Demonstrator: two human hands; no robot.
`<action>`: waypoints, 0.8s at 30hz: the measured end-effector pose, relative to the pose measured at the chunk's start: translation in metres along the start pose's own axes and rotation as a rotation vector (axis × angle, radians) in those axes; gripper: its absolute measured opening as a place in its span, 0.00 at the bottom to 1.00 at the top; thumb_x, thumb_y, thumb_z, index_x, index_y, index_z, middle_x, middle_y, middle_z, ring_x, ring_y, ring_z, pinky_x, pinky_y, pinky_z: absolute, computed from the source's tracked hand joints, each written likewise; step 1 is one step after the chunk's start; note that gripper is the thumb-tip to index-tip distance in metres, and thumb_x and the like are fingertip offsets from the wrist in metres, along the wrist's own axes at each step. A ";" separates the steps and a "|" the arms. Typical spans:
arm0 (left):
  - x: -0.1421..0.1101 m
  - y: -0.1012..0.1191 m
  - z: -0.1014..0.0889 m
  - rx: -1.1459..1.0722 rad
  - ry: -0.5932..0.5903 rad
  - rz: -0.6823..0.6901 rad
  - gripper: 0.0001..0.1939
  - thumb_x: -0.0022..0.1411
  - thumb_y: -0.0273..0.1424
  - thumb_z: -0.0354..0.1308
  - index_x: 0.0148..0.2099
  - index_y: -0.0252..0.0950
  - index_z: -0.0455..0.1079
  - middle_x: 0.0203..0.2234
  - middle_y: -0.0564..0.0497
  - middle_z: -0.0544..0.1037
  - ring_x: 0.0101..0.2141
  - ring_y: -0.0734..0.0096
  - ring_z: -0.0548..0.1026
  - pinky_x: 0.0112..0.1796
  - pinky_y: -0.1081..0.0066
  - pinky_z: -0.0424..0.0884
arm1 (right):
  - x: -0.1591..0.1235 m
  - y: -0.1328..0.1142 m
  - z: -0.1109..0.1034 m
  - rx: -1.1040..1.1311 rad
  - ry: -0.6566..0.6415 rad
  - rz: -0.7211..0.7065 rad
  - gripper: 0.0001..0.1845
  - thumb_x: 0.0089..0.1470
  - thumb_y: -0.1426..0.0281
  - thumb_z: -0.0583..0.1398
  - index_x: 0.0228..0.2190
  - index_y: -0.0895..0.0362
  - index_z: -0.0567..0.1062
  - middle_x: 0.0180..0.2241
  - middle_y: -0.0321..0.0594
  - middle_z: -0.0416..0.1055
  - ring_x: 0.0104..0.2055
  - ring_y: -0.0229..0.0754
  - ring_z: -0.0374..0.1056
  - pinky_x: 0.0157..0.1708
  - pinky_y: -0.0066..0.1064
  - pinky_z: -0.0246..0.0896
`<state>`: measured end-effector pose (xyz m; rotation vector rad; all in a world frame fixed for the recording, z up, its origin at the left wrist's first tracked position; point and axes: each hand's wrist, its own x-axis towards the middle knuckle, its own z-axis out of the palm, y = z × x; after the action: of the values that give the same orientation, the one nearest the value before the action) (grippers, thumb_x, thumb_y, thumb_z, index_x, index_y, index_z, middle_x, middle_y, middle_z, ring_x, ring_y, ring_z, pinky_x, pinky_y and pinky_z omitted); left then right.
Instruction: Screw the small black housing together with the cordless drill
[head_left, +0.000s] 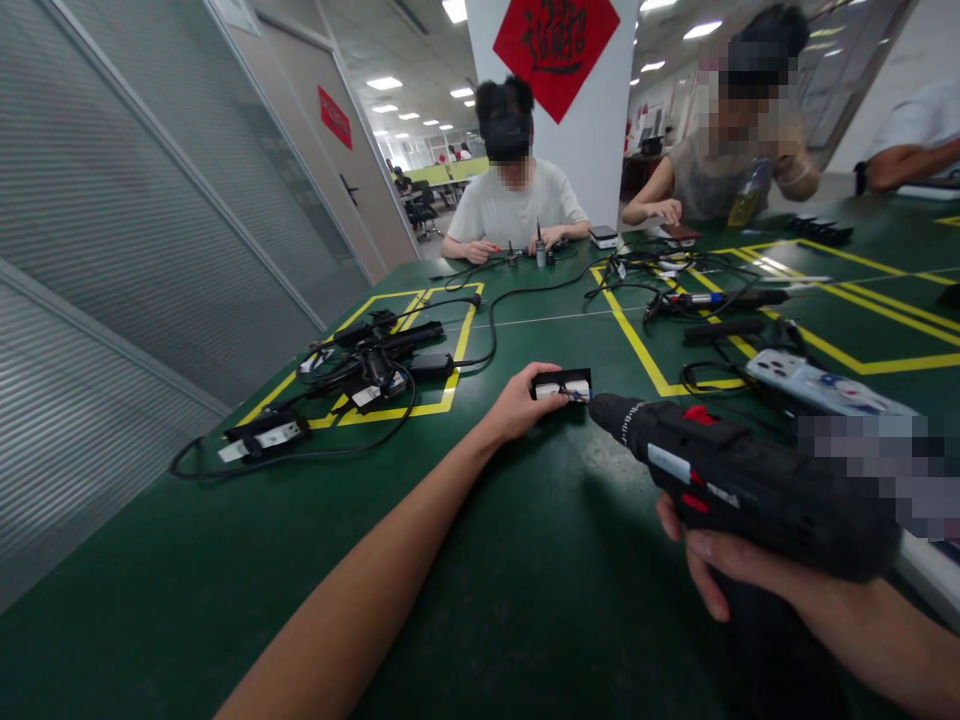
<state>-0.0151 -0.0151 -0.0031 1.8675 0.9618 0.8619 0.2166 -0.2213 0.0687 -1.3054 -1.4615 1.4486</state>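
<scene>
My left hand grips a small black box-shaped part on the green table, fingers behind it and thumb in front. White pieces show in the side of the part that faces me. My right hand is wrapped round the handle of a black cordless drill with red switches. The drill points left, and its chuck is close to the part's right end. Whether the drill's tip touches the part I cannot tell.
Black devices with cables lie in a yellow-taped area at left. A power strip, a soldering-iron-like tool and tangled cables are at right. Two people sit across the green table; another person's arm shows far right.
</scene>
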 end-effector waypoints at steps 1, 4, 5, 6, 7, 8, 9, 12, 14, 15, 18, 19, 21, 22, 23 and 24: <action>0.000 0.000 0.000 0.007 0.007 0.003 0.28 0.52 0.38 0.62 0.54 0.35 0.61 0.40 0.46 0.73 0.35 0.70 0.73 0.36 0.69 0.70 | 0.001 0.001 0.001 0.005 0.013 -0.006 0.10 0.52 0.59 0.59 0.34 0.51 0.71 0.26 0.32 0.72 0.21 0.38 0.67 0.31 0.37 0.64; -0.001 0.000 0.001 0.029 0.025 0.007 0.27 0.53 0.38 0.61 0.53 0.35 0.62 0.42 0.46 0.73 0.35 0.70 0.74 0.37 0.68 0.70 | 0.002 0.000 0.004 -0.008 0.026 -0.015 0.11 0.52 0.57 0.59 0.31 0.51 0.71 0.30 0.34 0.73 0.19 0.36 0.67 0.31 0.38 0.64; -0.001 0.001 0.001 0.029 0.025 0.007 0.27 0.53 0.38 0.60 0.53 0.35 0.62 0.42 0.46 0.73 0.35 0.70 0.74 0.38 0.68 0.70 | 0.002 -0.001 0.004 -0.005 0.021 -0.010 0.12 0.52 0.57 0.58 0.31 0.51 0.71 0.31 0.34 0.73 0.19 0.36 0.67 0.30 0.38 0.64; -0.001 0.001 0.001 0.027 0.024 0.007 0.27 0.53 0.38 0.60 0.53 0.35 0.62 0.42 0.46 0.73 0.35 0.70 0.74 0.38 0.68 0.70 | 0.002 -0.002 0.005 0.000 0.016 -0.002 0.12 0.52 0.56 0.58 0.31 0.52 0.70 0.31 0.34 0.73 0.19 0.36 0.67 0.30 0.38 0.64; -0.001 0.002 0.001 0.023 0.022 0.008 0.26 0.53 0.38 0.60 0.53 0.35 0.62 0.42 0.46 0.73 0.36 0.70 0.74 0.37 0.68 0.70 | 0.001 -0.003 0.005 0.000 0.010 0.008 0.12 0.52 0.57 0.58 0.31 0.52 0.70 0.31 0.34 0.73 0.19 0.36 0.67 0.30 0.38 0.64; -0.001 0.003 0.001 0.020 0.021 0.010 0.26 0.53 0.37 0.60 0.53 0.35 0.62 0.42 0.46 0.73 0.36 0.70 0.73 0.38 0.68 0.70 | 0.000 -0.004 0.005 -0.008 0.002 0.016 0.12 0.52 0.57 0.58 0.33 0.52 0.70 0.30 0.34 0.72 0.20 0.36 0.67 0.30 0.37 0.64; -0.002 0.003 0.001 0.017 0.020 0.011 0.25 0.53 0.37 0.60 0.53 0.35 0.62 0.42 0.46 0.73 0.36 0.70 0.73 0.38 0.68 0.70 | -0.001 -0.005 0.005 -0.024 -0.004 0.022 0.11 0.53 0.58 0.58 0.34 0.52 0.69 0.30 0.34 0.72 0.21 0.37 0.67 0.31 0.38 0.64; -0.001 0.004 0.001 0.016 0.027 0.009 0.25 0.53 0.37 0.60 0.52 0.35 0.62 0.42 0.46 0.73 0.35 0.70 0.73 0.37 0.68 0.70 | -0.003 -0.006 0.003 -0.080 -0.018 0.026 0.11 0.55 0.58 0.56 0.36 0.51 0.69 0.26 0.32 0.72 0.25 0.39 0.68 0.37 0.38 0.63; -0.001 0.004 0.001 0.011 0.028 0.005 0.26 0.52 0.37 0.61 0.52 0.35 0.62 0.41 0.46 0.73 0.34 0.71 0.73 0.37 0.69 0.70 | -0.004 -0.004 0.001 -0.083 -0.028 0.031 0.12 0.55 0.56 0.55 0.35 0.50 0.69 0.21 0.30 0.71 0.26 0.41 0.68 0.38 0.38 0.62; 0.000 0.003 0.002 0.005 0.025 0.004 0.27 0.52 0.37 0.61 0.53 0.35 0.62 0.40 0.47 0.73 0.34 0.71 0.73 0.36 0.69 0.70 | -0.004 -0.004 0.001 -0.084 -0.031 0.034 0.13 0.55 0.55 0.54 0.35 0.50 0.69 0.20 0.30 0.70 0.27 0.41 0.68 0.38 0.37 0.62; 0.000 0.001 0.002 -0.017 0.004 0.006 0.28 0.52 0.37 0.62 0.53 0.35 0.61 0.37 0.48 0.73 0.32 0.73 0.72 0.34 0.70 0.69 | -0.003 -0.003 0.001 -0.102 -0.033 0.046 0.14 0.54 0.54 0.55 0.35 0.49 0.69 0.21 0.31 0.71 0.28 0.41 0.68 0.37 0.36 0.62; 0.000 0.001 0.002 -0.020 -0.001 0.017 0.28 0.52 0.37 0.62 0.53 0.35 0.61 0.37 0.48 0.73 0.32 0.73 0.71 0.34 0.70 0.69 | -0.003 -0.004 0.001 -0.111 -0.032 0.049 0.14 0.54 0.54 0.54 0.35 0.49 0.69 0.21 0.31 0.71 0.28 0.42 0.68 0.38 0.36 0.61; 0.000 0.002 0.002 -0.011 -0.003 0.055 0.28 0.52 0.36 0.62 0.54 0.36 0.61 0.38 0.48 0.72 0.33 0.73 0.71 0.35 0.70 0.69 | -0.002 -0.006 0.002 -0.119 -0.031 0.047 0.14 0.55 0.54 0.54 0.35 0.49 0.69 0.21 0.30 0.71 0.28 0.41 0.68 0.37 0.36 0.61; 0.000 0.004 0.001 0.008 0.000 0.080 0.27 0.52 0.35 0.62 0.54 0.36 0.62 0.39 0.48 0.72 0.34 0.72 0.71 0.37 0.69 0.69 | -0.002 -0.007 0.002 -0.120 -0.028 0.047 0.14 0.54 0.53 0.54 0.34 0.49 0.69 0.21 0.30 0.71 0.27 0.41 0.68 0.36 0.36 0.61; -0.001 0.005 0.001 0.038 0.005 0.107 0.25 0.52 0.35 0.62 0.53 0.37 0.64 0.40 0.48 0.71 0.36 0.71 0.71 0.39 0.68 0.68 | -0.003 -0.007 0.002 -0.121 -0.023 0.045 0.14 0.54 0.53 0.54 0.34 0.49 0.69 0.21 0.30 0.71 0.27 0.41 0.67 0.36 0.36 0.61; -0.001 0.007 0.000 0.077 0.008 0.130 0.22 0.53 0.35 0.61 0.51 0.37 0.66 0.40 0.48 0.71 0.39 0.70 0.70 0.41 0.67 0.68 | -0.003 -0.008 0.002 -0.122 -0.016 0.043 0.14 0.54 0.53 0.54 0.34 0.49 0.69 0.20 0.30 0.71 0.27 0.41 0.67 0.35 0.36 0.61</action>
<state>-0.0133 -0.0183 0.0025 2.0113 0.8970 0.9218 0.2141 -0.2242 0.0763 -1.4094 -1.5622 1.4190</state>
